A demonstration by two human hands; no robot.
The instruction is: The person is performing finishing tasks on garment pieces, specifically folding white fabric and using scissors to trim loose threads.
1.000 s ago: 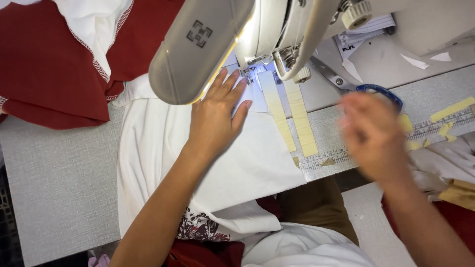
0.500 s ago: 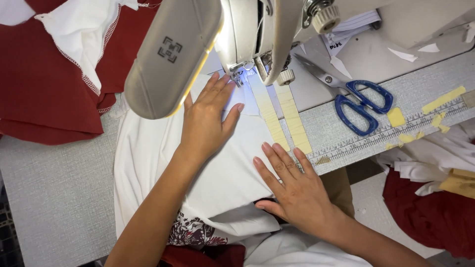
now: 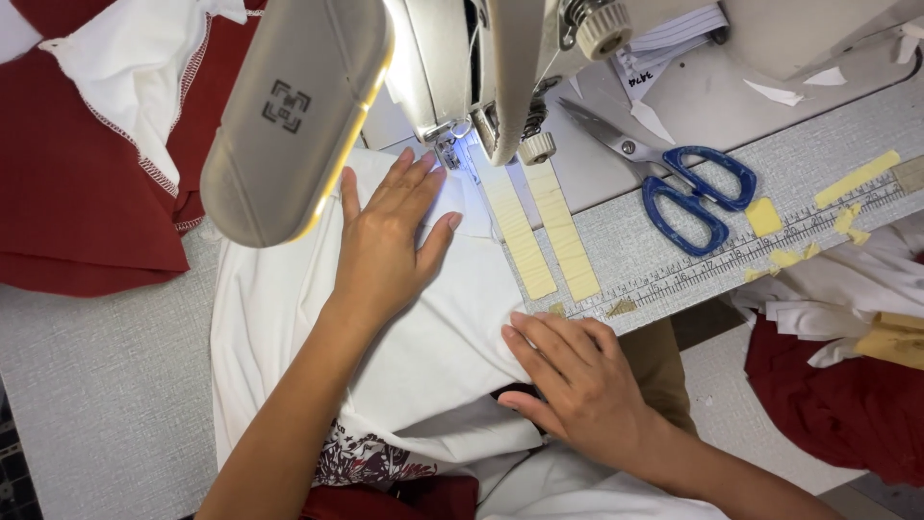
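Note:
White fabric (image 3: 289, 318) lies across the grey table under the sewing machine (image 3: 452, 67). My left hand (image 3: 390, 246) rests flat on it, fingers spread, fingertips close to the lit needle area (image 3: 450, 154). My right hand (image 3: 577, 380) lies flat on the fabric's lower right part at the table's front edge, fingers pointing left. Neither hand grips anything. The machine's head hides the fabric behind the needle.
Blue-handled scissors (image 3: 679, 183) lie to the right of the needle. Two strips of yellowish tape (image 3: 544, 236) and a ruler strip (image 3: 731, 260) mark the table. Red cloth (image 3: 77, 193) lies at the left, more red and white cloth (image 3: 847, 385) at the right.
My right hand came from near the scissors, down and left, and settled flat on the white fabric. The left hand stayed pressed by the needle.

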